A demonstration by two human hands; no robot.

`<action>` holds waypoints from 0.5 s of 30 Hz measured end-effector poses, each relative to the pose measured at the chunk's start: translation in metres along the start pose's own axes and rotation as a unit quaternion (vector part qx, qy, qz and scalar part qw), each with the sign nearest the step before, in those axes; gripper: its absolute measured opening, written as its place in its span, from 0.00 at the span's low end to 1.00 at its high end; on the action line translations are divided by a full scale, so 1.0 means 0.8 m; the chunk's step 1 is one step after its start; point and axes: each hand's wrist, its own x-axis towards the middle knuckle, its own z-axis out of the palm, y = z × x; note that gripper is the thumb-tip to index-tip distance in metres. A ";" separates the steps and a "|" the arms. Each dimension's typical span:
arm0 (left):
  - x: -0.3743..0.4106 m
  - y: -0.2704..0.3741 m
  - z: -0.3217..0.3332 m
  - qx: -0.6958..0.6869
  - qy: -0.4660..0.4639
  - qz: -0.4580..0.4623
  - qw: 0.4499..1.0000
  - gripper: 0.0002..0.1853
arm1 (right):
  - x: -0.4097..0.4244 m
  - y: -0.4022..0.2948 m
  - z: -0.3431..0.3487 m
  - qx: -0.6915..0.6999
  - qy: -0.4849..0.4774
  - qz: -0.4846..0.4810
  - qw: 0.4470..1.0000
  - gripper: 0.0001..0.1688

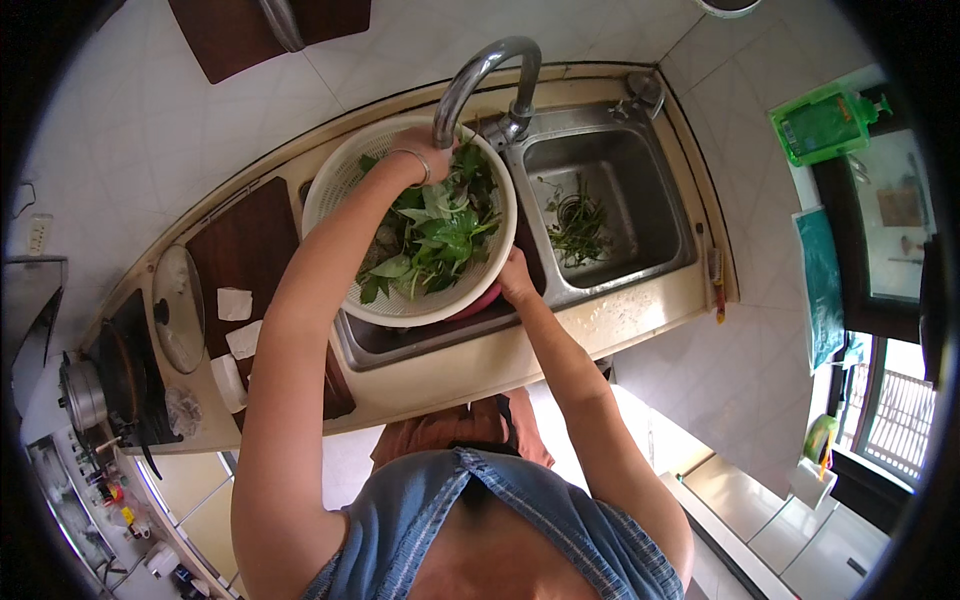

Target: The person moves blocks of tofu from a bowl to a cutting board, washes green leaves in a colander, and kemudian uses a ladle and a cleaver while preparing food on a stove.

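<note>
A white plastic colander [330,202] full of green leaves [450,232] sits over the left sink basin [360,349]. Part of a pink bowl [478,304] shows beneath its near right edge. My left hand [421,154], blurred and wearing a bracelet, reaches inside the colander's far side, below the chrome faucet [487,56]; its fingers are partly hidden by the spout. At the colander's right rim, just above the pink bowl, my right hand [516,277] has its fingers curled against the side.
The right sink basin [637,195] holds green stems [577,229]. Left of the colander, white blocks [234,304] rest on a dark board [247,225], beside a glass lid [178,307]. A pan [120,375] stands farther left. A green soap bottle [821,127] is at right.
</note>
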 end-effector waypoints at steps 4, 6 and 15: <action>-0.005 -0.003 -0.035 0.039 -0.093 -0.041 0.994 0.19 | 0.002 0.005 -0.001 0.023 0.002 -0.017 1.000 0.08; -0.021 -0.005 -0.055 0.020 -0.039 -0.016 0.999 0.13 | 0.006 0.010 -0.005 0.008 0.002 -0.021 1.000 0.08; -0.059 -0.016 -0.020 -0.242 -0.041 0.138 0.960 0.30 | 0.010 0.017 -0.003 0.045 -0.003 -0.024 0.999 0.08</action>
